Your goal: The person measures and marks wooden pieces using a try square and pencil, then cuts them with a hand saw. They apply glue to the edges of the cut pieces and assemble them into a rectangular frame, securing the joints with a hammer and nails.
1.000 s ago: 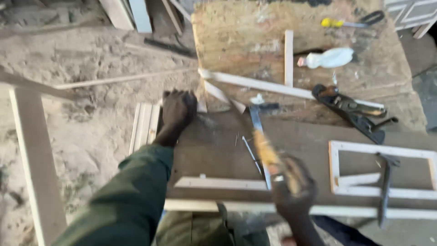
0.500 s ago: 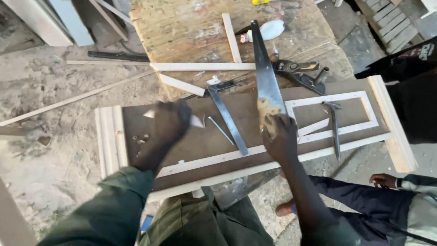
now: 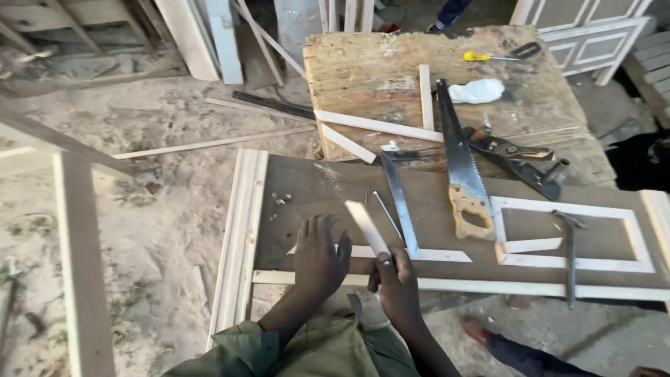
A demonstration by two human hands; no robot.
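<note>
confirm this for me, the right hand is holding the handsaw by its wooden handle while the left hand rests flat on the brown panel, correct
Not quite. In the head view the right hand holds a short pale wood strip, not the handsaw, which lies untouched on the brown panel and bench. The left hand does rest flat on the panel.

- The right hand (image 3: 399, 290) has let go of the handsaw (image 3: 460, 167); the saw now lies flat on the brown panel (image 3: 314, 188), its wooden handle toward the panel's near edge and its blade reaching onto the chipboard bench (image 3: 363, 70).
- That hand now grips a short pale wood strip (image 3: 366, 227) by its lower end, at the panel's near edge.
- The left hand (image 3: 319, 258), earlier pressed down farther toward the panel's left edge, now rests just beside the right hand, fingers spread next to the strip.
</note>
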